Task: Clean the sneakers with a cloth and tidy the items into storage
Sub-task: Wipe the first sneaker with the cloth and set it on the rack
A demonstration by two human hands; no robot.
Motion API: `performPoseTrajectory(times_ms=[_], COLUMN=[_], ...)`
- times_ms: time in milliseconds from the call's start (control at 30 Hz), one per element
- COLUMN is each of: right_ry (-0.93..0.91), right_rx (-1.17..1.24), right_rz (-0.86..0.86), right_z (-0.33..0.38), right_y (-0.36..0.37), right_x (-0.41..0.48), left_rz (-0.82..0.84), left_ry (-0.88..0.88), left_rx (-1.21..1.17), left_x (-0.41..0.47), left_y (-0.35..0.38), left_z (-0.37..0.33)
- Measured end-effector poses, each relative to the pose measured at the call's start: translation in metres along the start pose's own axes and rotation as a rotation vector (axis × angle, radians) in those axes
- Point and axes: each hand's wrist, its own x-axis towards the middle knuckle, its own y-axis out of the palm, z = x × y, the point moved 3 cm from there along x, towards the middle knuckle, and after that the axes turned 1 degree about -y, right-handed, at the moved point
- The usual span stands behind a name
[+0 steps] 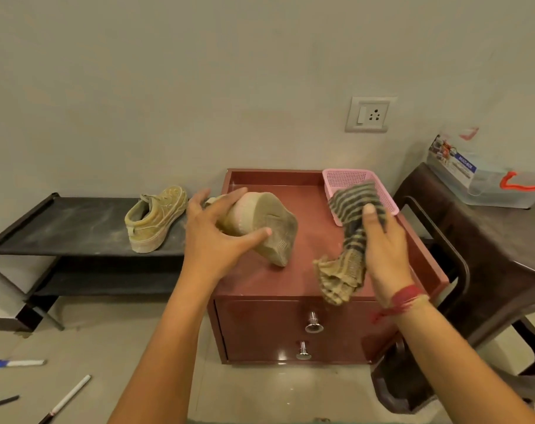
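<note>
My left hand [217,240] grips the sneaker [260,221] sole-up on the table [260,283], right hand [382,249] clutching the cloth [339,280]; I should brace firmly and wipe along the sole.

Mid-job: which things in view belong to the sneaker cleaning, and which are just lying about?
Job: held sneaker in left hand; second sneaker on black rack; striped cloth in right hand; pink basket; red cabinet.
Lying about: pens; plastic box; wall socket.
</note>
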Motion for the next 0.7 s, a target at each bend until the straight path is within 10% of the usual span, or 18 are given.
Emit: performPoseTrajectory(times_ms=[467,700], right_ry=[-0.842,-0.52], right_rx=[-0.608,-0.382], right_rz=[0.673,0.48], right_z=[0.044,0.034], right_y=[0.046,0.021], right_x=[-0.032,-0.01], left_rz=[0.106,0.078], left_ry=[0.291,0.403], left_rx=[0.053,0.089], left_x=[0.001,-0.002], left_y=[0.004,0.016], left_z=[-0.035,-0.033])
